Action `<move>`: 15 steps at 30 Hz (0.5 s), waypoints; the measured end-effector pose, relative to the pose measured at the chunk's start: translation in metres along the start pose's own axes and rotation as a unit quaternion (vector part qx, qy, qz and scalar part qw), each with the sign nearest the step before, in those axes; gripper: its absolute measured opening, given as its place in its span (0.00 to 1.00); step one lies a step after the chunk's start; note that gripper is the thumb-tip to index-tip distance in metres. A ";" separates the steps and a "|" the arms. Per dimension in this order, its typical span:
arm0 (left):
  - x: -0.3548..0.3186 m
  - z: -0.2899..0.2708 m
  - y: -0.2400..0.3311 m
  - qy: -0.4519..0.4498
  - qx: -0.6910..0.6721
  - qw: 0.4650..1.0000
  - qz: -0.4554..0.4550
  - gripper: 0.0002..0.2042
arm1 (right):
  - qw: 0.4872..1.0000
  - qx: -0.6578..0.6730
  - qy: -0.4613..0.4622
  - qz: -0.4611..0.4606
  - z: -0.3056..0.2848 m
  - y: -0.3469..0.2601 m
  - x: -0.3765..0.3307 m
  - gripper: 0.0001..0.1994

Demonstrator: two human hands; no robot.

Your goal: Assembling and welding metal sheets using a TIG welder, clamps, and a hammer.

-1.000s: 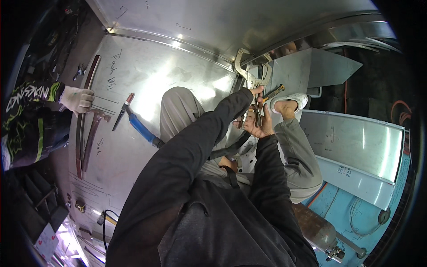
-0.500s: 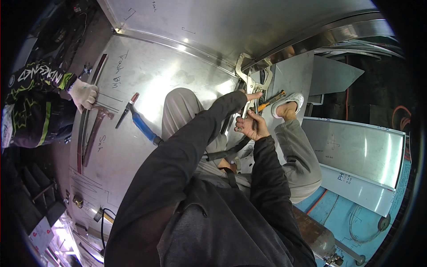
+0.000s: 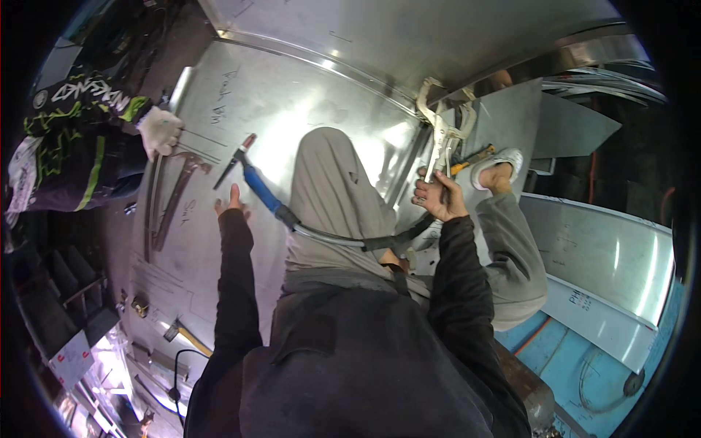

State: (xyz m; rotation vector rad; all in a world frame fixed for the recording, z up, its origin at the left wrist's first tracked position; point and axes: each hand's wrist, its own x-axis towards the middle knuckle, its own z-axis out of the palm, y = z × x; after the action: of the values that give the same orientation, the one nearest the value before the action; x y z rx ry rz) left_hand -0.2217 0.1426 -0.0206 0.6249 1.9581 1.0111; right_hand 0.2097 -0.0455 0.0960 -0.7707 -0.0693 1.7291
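My right hand (image 3: 440,198) is closed around the handles of a locking C-clamp (image 3: 439,139), whose jaws sit at the edge where the upright sheet-metal panel meets the flat one. My left hand (image 3: 233,207) reaches over the metal sheet, fingers apart and holding nothing. Just beyond it lies a welding torch (image 3: 261,190) with a blue handle, its cable running across my lap. A hammer (image 3: 179,193) rests farther left, near a co-worker's gloved hand (image 3: 160,132). By my shoe, beyond the clamp handles, is a yellow-handled tool (image 3: 473,159).
The co-worker stands at the left edge of the metal sheet (image 3: 197,255). A tall metal panel (image 3: 380,44) rises at the far side. To the right lie a long metal panel (image 3: 599,248) and a brown cylinder (image 3: 529,387). Another hammer-like tool (image 3: 191,338) lies at lower left.
My left hand has let go near the clamp and swung left toward the torch and hammer. My right hand stays on the clamp. The whole view has shifted slightly.
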 end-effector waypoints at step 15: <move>-0.123 0.064 0.100 -0.337 -0.197 0.919 0.049 0.33 | 1.000 0.030 -0.003 0.002 0.001 0.000 0.004 0.17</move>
State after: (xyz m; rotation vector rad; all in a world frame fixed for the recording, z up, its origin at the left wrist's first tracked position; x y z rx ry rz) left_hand -0.0962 0.1366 0.0949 0.7224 1.0934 1.0360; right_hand 0.2087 -0.0419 0.0954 -0.7222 -0.0204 1.7291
